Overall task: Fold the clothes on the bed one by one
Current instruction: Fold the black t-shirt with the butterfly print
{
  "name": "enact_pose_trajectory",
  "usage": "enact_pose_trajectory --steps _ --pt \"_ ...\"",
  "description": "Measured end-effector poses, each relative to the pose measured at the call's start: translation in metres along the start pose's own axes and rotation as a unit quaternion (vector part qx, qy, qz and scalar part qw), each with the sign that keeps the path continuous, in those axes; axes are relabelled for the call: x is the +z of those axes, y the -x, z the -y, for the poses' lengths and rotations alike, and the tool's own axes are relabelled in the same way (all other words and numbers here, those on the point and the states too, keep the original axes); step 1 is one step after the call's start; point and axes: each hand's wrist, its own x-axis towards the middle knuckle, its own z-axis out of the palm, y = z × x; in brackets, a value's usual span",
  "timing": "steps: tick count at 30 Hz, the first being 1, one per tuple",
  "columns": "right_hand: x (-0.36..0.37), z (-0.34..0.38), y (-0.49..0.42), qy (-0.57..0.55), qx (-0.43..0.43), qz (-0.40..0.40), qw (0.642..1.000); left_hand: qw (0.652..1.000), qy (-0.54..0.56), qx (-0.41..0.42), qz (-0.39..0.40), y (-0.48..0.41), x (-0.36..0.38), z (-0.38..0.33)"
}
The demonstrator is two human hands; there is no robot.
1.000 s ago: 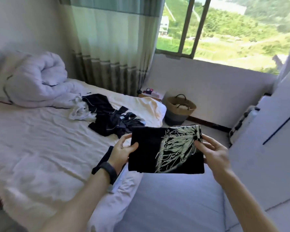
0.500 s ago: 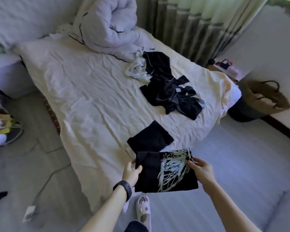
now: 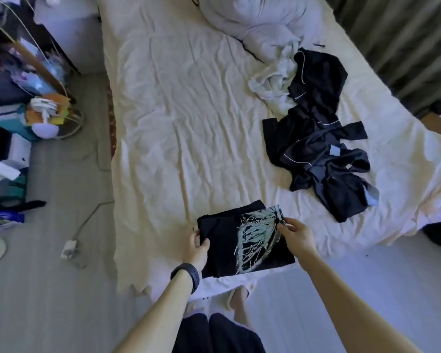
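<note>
Shirt (image 3: 222,248) (lettering (image 3: 261,217) illegible) in left hand (image 3: 196,250), right hand (image 3: 295,235).

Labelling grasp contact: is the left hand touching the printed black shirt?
Touching. Head view: the left hand grips the printed black shirt at its left edge, thumb lying on top of the fabric.

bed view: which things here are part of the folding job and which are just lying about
Part of the job: folded printed shirt, held by left hand and right hand; dark clothes pile; white garment; bed.
Just lying about: rolled duvet; curtain; white plug on the floor.
</note>
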Motion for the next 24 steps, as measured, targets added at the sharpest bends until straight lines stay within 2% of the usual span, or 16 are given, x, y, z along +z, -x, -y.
enact_pose_trajectory --steps 6,11,18,24 --pt "0.009 0.002 -0.067 0.097 -0.014 0.051 0.994 0.998 0.004 0.014 -0.057 -0.036 0.028 -0.002" --pt "0.023 -0.016 -0.096 0.104 0.016 0.091 0.990 0.995 0.033 -0.015 -0.091 -0.055 0.035 0.018" --pt "0.026 -0.016 -0.094 0.096 -0.005 0.057 0.994 0.980 0.153 -0.030 -0.121 -0.057 0.040 0.017" --pt "0.034 -0.001 -0.098 0.142 -0.016 0.073 0.987 0.986 0.101 -0.040 -0.129 -0.071 0.037 0.021"
